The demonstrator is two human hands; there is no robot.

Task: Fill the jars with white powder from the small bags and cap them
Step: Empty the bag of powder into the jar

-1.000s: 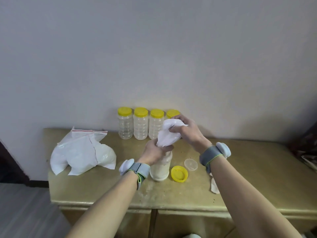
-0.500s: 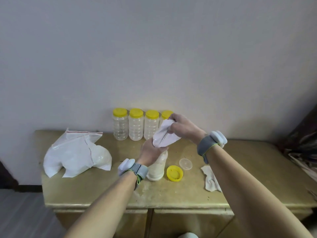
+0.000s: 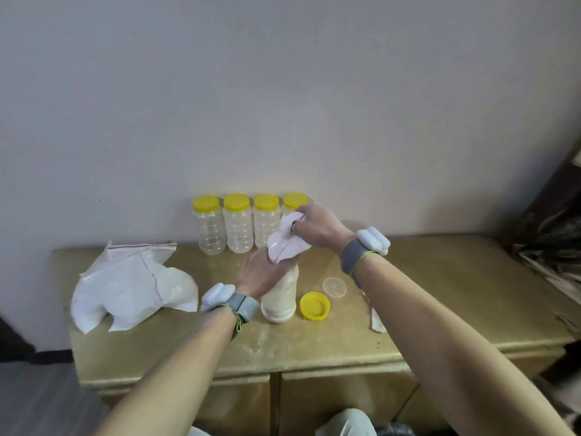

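Small bag [image 3: 287,243] btwn both hands [image 3: 261,272] [image 3: 317,228], atop open jar [image 3: 279,298]

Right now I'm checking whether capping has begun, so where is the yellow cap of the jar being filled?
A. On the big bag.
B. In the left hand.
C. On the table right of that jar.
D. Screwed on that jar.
C: the cap lies on the table right of the jar, whose neck the left hand grips while the right hand pinches the small bag above it.
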